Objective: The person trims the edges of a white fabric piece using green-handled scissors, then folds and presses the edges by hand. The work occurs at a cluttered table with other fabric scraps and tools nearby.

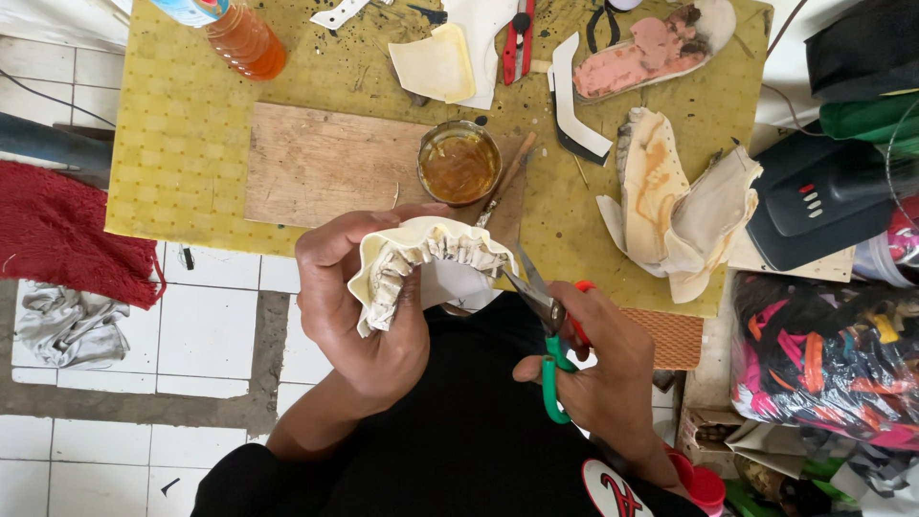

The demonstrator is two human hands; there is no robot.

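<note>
My left hand (354,306) grips a cream shoe upper (421,251) whose folded edge is cut into small tabs. My right hand (598,369) holds scissors (541,316) with one green and one red-orange handle loop. Their blades are slightly apart and point at the right end of the cream piece. Both hands hover above my lap in front of the low yellow-covered table (182,144).
On the table lie a wooden board (316,163), a tin of amber glue (459,163) with a brush (507,177), another cream shoe upper (670,206), a pink-stained insole (651,48), red snips (518,38) and an orange-liquid bottle (239,33). Bags and a black machine (823,201) crowd the right.
</note>
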